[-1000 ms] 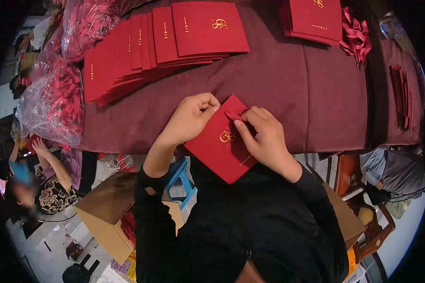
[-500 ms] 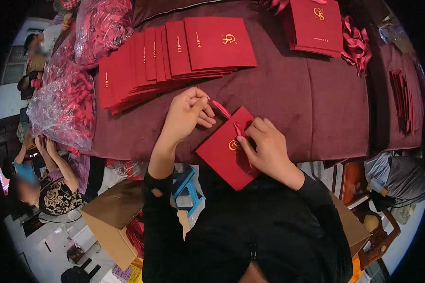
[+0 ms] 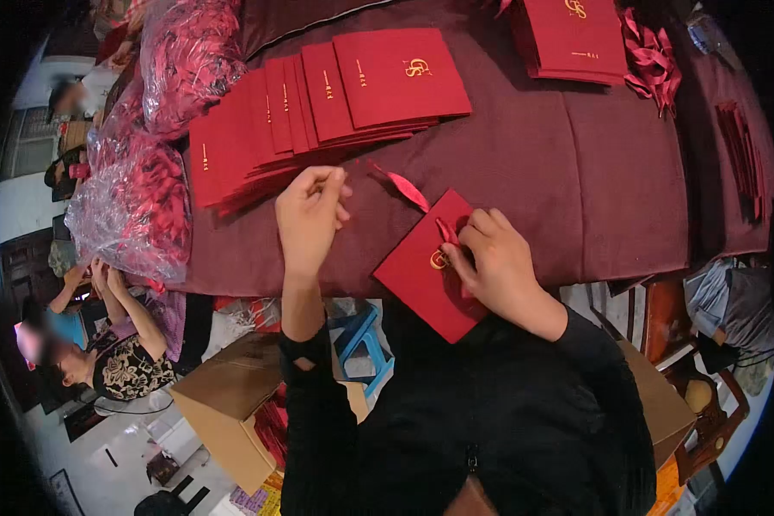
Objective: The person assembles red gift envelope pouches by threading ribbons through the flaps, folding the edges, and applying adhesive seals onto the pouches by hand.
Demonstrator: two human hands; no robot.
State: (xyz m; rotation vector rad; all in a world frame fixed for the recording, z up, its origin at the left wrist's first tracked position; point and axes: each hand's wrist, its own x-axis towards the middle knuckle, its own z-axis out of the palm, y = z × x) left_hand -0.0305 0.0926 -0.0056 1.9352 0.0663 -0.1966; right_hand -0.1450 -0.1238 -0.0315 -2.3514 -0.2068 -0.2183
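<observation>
A flat red gift bag (image 3: 417, 279) with a gold logo lies tilted at the table's near edge. My right hand (image 3: 500, 265) grips its right side, the thumb pressed against the front beside a short piece of ribbon. From the bag's upper edge a pink-red satin ribbon (image 3: 404, 187) sticks out to the upper left, its end loose. My left hand (image 3: 308, 219) hovers left of that ribbon, apart from it, fingers curled together and nothing visible in them. Beyond my hands, a fanned row of similar red bags (image 3: 396, 82) lies flat.
A stack of red bags (image 3: 568, 43) sits at the upper right beside bunched ribbons (image 3: 652, 60). Clear plastic sacks of ribbons (image 3: 133, 202) cover the table's left end, where another person (image 3: 129, 361) works. A cardboard box (image 3: 224, 413) and a blue frame (image 3: 365, 348) are below the table edge.
My left hand has let go of the ribbon's end and moved left, away from it. My right hand still holds the bag. The whole view has shifted slightly.
</observation>
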